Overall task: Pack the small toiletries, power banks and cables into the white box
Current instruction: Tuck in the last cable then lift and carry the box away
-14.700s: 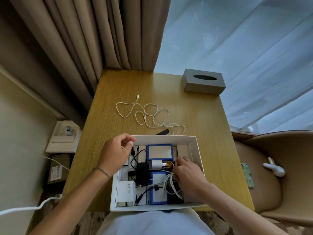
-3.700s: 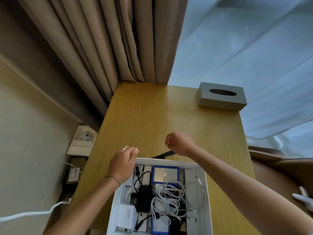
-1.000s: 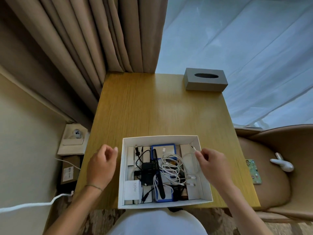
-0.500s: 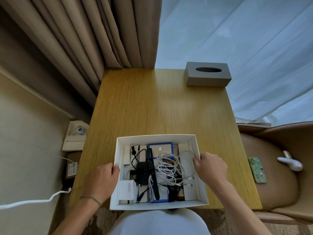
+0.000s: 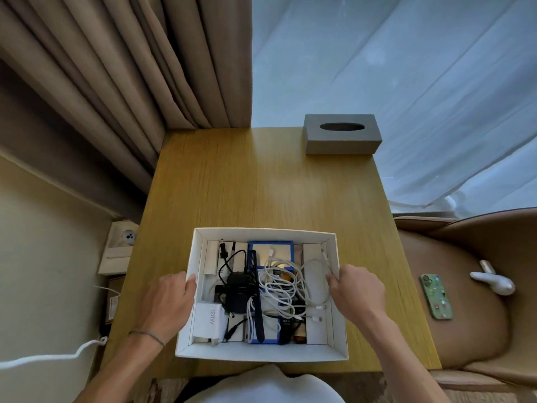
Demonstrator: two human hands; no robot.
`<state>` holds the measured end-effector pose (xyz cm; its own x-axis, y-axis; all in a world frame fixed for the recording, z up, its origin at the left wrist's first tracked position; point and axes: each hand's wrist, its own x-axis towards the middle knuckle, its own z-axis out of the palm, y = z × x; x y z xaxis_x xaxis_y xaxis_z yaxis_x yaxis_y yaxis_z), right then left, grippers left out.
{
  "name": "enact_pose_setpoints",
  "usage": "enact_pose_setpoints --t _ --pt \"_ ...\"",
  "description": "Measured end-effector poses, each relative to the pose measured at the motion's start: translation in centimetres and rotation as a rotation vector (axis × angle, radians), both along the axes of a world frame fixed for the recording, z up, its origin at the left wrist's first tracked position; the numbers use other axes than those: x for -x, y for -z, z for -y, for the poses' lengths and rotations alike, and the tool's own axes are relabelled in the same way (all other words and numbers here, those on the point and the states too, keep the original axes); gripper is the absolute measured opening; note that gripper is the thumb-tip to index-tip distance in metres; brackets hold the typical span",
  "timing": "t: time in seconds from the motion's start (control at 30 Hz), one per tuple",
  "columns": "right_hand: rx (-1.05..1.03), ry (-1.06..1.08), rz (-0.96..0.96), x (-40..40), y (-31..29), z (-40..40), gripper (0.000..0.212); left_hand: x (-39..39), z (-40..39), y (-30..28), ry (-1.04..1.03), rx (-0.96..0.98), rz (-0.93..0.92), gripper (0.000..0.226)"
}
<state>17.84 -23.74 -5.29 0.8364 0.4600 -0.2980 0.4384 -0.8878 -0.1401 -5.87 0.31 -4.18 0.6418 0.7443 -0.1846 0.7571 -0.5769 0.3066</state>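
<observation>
The white box (image 5: 263,352) sits at the near edge of the wooden table (image 5: 261,184). Inside lie a tangle of white cables (image 5: 283,283), a black comb (image 5: 257,298), a black adapter (image 5: 236,292), a white 120W charger (image 5: 209,318), blue power banks (image 5: 271,251) and small white toiletry boxes (image 5: 212,257). My left hand (image 5: 167,303) grips the box's left wall, thumb over the rim. My right hand (image 5: 356,289) grips the right wall, its fingers curled over the rim beside a cable loop.
A grey tissue box (image 5: 343,135) stands at the table's far right corner. Curtains hang behind the table. A tan chair (image 5: 479,330) on the right carries a green phone (image 5: 436,296) and a white object (image 5: 494,283). A wall socket (image 5: 122,245) and white cord (image 5: 52,356) are at left.
The white cable and the comb that lay on the table are now in the box. In the last second both hands came to the box's side walls and took hold.
</observation>
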Motion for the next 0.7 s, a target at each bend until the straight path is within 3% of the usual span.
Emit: enact_pose_setpoints --t 0.33,0.7 --pt "-0.039 0.353 0.105 4.9 -3.5 2.2 0.045 -2.4 -3.5 -1.4 0.344 -0.047 0.142 0.052" --pt "-0.068 0.839 0.097 19.0 -5.7 8.5 0.036 -3.4 -0.8 -2.1 0.731 0.056 0.218 0.050"
